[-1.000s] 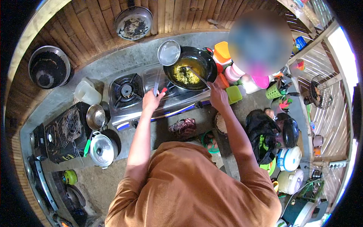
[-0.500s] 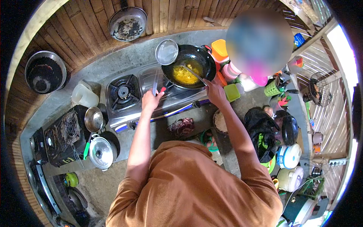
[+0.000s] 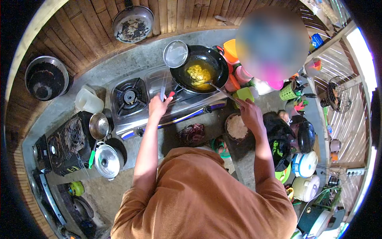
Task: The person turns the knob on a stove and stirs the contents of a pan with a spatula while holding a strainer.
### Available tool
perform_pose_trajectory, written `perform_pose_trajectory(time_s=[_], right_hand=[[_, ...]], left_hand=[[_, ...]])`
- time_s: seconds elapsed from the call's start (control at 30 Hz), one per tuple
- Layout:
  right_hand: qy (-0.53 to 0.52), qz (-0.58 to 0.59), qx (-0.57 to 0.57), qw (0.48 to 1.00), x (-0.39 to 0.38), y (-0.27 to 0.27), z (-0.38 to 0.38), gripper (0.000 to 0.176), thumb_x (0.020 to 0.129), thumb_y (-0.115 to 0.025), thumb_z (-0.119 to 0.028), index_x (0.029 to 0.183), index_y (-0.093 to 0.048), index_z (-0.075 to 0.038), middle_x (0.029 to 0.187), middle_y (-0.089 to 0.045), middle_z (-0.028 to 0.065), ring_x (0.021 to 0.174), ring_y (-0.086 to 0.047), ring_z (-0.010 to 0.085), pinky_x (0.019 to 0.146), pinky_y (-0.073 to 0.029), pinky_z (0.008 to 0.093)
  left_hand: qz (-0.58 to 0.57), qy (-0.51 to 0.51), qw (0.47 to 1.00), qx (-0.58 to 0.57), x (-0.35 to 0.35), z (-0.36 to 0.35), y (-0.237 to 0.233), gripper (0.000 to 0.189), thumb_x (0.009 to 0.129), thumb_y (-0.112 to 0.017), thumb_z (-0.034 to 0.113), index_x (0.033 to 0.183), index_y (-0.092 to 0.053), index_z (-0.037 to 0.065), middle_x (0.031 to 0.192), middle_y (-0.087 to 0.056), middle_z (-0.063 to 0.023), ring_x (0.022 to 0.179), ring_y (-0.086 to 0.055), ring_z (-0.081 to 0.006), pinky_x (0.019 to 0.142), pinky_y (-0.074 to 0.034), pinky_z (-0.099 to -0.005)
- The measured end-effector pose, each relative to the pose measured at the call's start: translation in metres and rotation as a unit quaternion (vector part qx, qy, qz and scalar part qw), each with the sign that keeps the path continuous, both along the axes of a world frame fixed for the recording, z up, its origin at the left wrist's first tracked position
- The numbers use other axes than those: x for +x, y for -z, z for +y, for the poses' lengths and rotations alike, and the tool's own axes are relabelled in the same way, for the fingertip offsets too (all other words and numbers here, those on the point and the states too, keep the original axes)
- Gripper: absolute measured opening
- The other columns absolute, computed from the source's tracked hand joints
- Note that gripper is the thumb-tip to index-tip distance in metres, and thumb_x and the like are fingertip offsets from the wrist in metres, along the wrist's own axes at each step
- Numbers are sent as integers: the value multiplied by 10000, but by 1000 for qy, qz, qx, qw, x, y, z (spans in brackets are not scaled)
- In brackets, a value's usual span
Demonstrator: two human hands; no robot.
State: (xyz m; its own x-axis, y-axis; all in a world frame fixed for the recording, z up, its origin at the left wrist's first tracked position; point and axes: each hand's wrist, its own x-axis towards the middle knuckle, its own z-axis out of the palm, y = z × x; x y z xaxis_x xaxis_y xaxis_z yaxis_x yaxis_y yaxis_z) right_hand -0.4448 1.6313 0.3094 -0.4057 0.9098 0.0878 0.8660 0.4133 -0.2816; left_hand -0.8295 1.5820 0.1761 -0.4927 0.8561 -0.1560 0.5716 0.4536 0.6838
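My left hand [image 3: 158, 106] is closed around the long handle of a round mesh strainer [image 3: 175, 53], whose basket overlaps the left rim of a black wok [image 3: 218, 65]. A red handle end [image 3: 171, 94] shows by my left thumb. In the wok, yellow battered food [image 3: 198, 75] sits in oil. My right hand [image 3: 251, 114] grips the metal handle of a long cooking utensil [image 3: 223, 91]; its head dips into the oil at the food's lower right edge, so its shape is hidden. Under the wok stands a gas stove [image 3: 153, 85], with a bare burner [image 3: 130, 96] at left.
A bowl of pale, flour-like stuff [image 3: 237, 127] lies below my right forearm. Plastic containers [image 3: 230, 51] crowd the wok's right side, near a black bag [image 3: 275, 137]. Leftward are a white pitcher [image 3: 89, 99], a small saucepan [image 3: 99, 126] and a lidded pot [image 3: 107, 161].
My right hand has moved right and toward me, drawing the utensil's head toward the wok's near side. The food appears more gathered. My left hand and the strainer stay nearly in place.
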Motion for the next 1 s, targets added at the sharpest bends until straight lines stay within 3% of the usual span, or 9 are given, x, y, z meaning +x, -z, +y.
perform_pose_trajectory(time_s=[0.17, 0.27, 0.37, 0.47, 0.53, 0.63, 0.7, 0.83, 1.0], right_hand=[[-4, -26, 4, 1000, 7, -14, -4, 371, 927, -529, -107, 1268, -658, -175, 1034, -641, 186, 888, -666, 408, 764, -542, 502], [0, -14, 9, 1000, 1, 6, 3, 359, 919, -570, -92, 1265, -657, -140, 1041, -631, 202, 884, -649, 428, 762, -528, 505], [-9, -5, 15, 1000, -12, 48, 19, 455, 914, -531, -105, 1345, -592, -237, 1006, -627, 219, 851, -667, 421, 713, -549, 526], [-6, -4, 17, 1000, -34, 73, 26, 494, 909, -540, -102, 1383, -552, -243, 1047, -620, 219, 836, -663, 429, 714, -548, 528], [-11, 19, 39, 999, -47, 81, 29, 511, 895, -553, -82, 1383, -549, -236, 1065, -610, 218, 828, -659, 431, 707, -548, 527], [19, 52, 8, 998, -53, 83, 41, 459, 890, -604, -81, 1334, -609, -198, 1107, -627, 255, 962, -645, 438, 821, -529, 514], [20, 91, 5, 996, -46, 78, 53, 415, 889, -589, -64, 1294, -629, -142, 1108, -636, 262, 992, -631, 450, 850, -515, 517], [38, 156, 23, 987, -32, 71, 73, 385, 891, -591, -82, 1273, -617, -53, 1113, -652, 263, 1024, -622, 453, 860, -497, 523], [64, 108, -5, 992, -24, 82, 87, 348, 923, -580, -142, 1260, -629, -69, 1018, -676, 275, 952, -647, 458, 819, -504, 535]], left_hand=[[-1, 2, 1000, -9, 2, -1, -7, 383, 844, -752, 479, 886, -632, 118, 656, -690, -83, 739, -714, -317, 731, -537, -456], [7, 3, 1000, -11, 1, -1, -4, 385, 845, -750, 483, 889, -633, 119, 658, -691, -82, 740, -715, -313, 732, -536, -455], [12, 3, 1000, -12, 0, 0, -3, 387, 844, -749, 487, 893, -636, 120, 664, -693, -84, 743, -716, -315, 735, -537, -455], [22, 3, 1000, -10, -1, 1, 3, 391, 841, -750, 489, 900, -639, 118, 674, -697, -89, 751, -716, -320, 740, -540, -456], [30, 4, 1000, -4, 0, 0, 1, 394, 839, -752, 488, 904, -641, 116, 682, -699, -93, 758, -716, -323, 743, -541, -457], [3, 0, 1000, -17, -1, 1, 4, 400, 835, -756, 488, 912, -644, 112, 706, -705, -111, 775, -714, -338, 746, -541, -469], [55, 12, 998, 17, -4, 2, 14, 410, 848, -765, 478, 893, -603, 104, 670, -696, -86, 629, -728, -223, 658, -550, -390], [50, 18, 999, 4, -3, 2, 9, 415, 848, -761, 487, 883, -606, 104, 664, -696, -84, 632, -727, -230, 668, -549, -399], [80, 22, 996, 14, -5, 2, 12, 421, 845, -756, 498, 873, -614, 103, 645, -692, -83, 650, -723, -256, 675, -544, -409]])
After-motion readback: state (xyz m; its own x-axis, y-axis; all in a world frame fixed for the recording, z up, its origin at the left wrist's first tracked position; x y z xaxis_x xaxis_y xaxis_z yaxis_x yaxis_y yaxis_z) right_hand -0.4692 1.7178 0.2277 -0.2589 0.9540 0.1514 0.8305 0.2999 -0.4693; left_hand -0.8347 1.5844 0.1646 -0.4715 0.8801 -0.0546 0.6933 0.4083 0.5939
